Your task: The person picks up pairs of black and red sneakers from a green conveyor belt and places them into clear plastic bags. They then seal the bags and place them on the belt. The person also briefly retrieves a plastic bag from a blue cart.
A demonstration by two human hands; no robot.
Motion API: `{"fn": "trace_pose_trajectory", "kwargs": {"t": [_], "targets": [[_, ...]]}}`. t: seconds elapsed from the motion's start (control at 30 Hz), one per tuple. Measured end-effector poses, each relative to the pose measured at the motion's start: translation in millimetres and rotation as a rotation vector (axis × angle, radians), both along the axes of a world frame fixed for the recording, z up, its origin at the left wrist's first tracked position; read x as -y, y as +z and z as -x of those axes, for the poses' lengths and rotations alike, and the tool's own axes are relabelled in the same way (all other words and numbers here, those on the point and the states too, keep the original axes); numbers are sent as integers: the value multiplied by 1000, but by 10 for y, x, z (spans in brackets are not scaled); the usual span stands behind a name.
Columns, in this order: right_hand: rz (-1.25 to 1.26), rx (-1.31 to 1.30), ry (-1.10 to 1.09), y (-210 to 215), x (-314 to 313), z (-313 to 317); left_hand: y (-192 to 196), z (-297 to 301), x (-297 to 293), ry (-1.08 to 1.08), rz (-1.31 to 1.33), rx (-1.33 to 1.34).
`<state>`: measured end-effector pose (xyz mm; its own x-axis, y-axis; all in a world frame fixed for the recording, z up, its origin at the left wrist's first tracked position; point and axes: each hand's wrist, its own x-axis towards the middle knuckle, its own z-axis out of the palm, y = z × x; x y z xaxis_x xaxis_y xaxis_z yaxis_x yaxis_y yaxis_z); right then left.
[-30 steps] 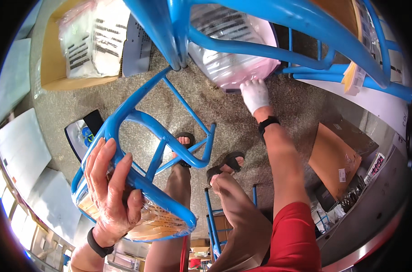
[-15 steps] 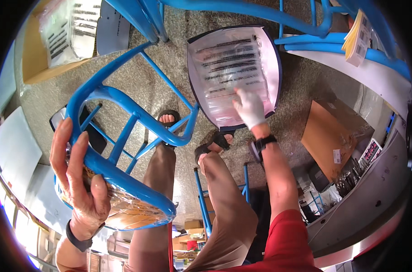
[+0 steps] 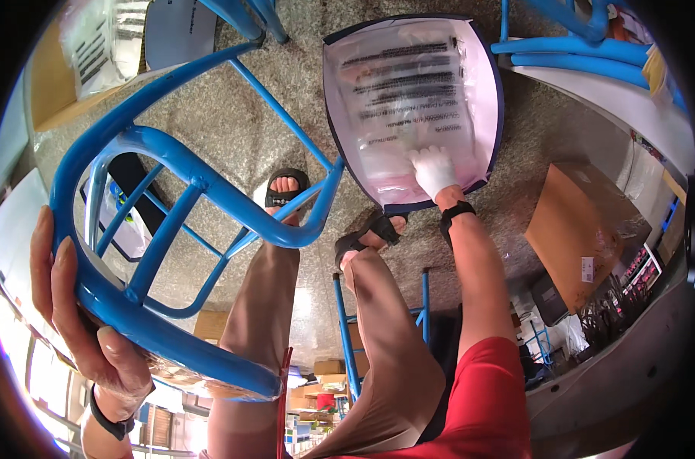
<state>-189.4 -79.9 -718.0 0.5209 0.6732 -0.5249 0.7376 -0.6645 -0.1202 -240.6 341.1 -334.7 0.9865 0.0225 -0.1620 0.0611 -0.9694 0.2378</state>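
The left hand (image 3: 89, 356) grips the stiff-looking blue frame (image 3: 156, 335), likely best held by a bar (image 3: 169, 239); I can't tell if the right hand (image 3: 435, 173) pinches the slippery-looking bag (image 3: 409, 103).

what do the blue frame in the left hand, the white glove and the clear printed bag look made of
Blue frame: probably painted or coated metal tube, glossy, with highlights along its bends.
White glove: perhaps fabric, since it looks matte; any weave is too small to tell.
Clear bag: most likely thin plastic film, shiny and see-through, wrinkles catching the light.
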Motion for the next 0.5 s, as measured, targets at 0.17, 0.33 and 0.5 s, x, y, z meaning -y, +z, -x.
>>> {"fn": "trace_pose_trajectory", "kwargs": {"t": [0.17, 0.33, 0.5], "targets": [[-232, 65, -155, 517, -55, -210, 12, -4, 26, 11, -35, -9], [-356, 115, -126, 840, -123, -388, 26, 13, 37, 17, -67, -28], [-146, 35, -108, 465, -80, -59, -4, -2, 45, -5, -33, -7]]}}
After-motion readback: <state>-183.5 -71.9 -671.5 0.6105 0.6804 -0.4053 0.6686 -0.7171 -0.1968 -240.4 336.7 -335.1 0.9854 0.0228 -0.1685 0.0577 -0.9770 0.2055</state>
